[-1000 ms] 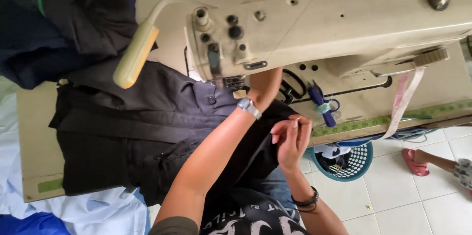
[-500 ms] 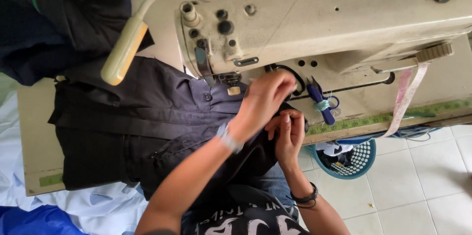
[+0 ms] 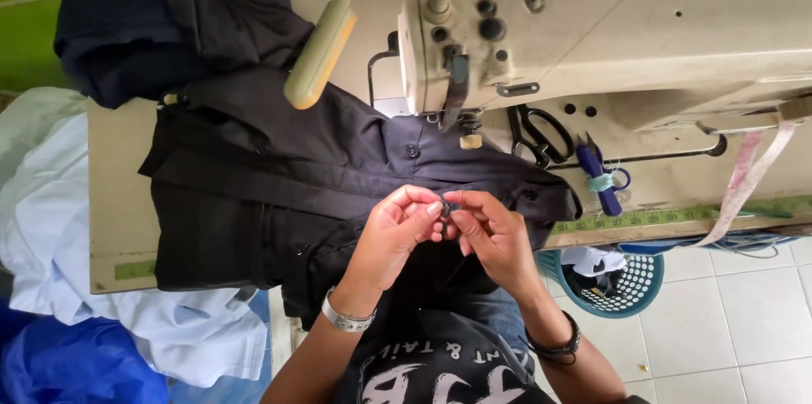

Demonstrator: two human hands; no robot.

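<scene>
My left hand [image 3: 396, 230] and my right hand [image 3: 491, 233] meet fingertip to fingertip at the near edge of the table, pinching a small dark piece, maybe a button [image 3: 446, 205], just above a dark navy garment [image 3: 279, 188]. The garment lies spread across the table under the needle of a cream sewing machine [image 3: 609, 40]. A silver watch sits on my left wrist and a black band on my right. What exactly the fingers grip is too small to tell.
Black scissors [image 3: 541, 135] and blue snips [image 3: 599, 171] lie on the table right of the needle. A lamp [image 3: 320, 53] hangs over the cloth. More dark clothes [image 3: 152, 23] are piled at the back left, pale blue cloth [image 3: 101, 285] at the left, a teal basket [image 3: 617, 281] on the tiled floor.
My left hand has drawn back from the machine's needle area toward me and joined my right hand at the garment's near edge. The view has shifted closer.
</scene>
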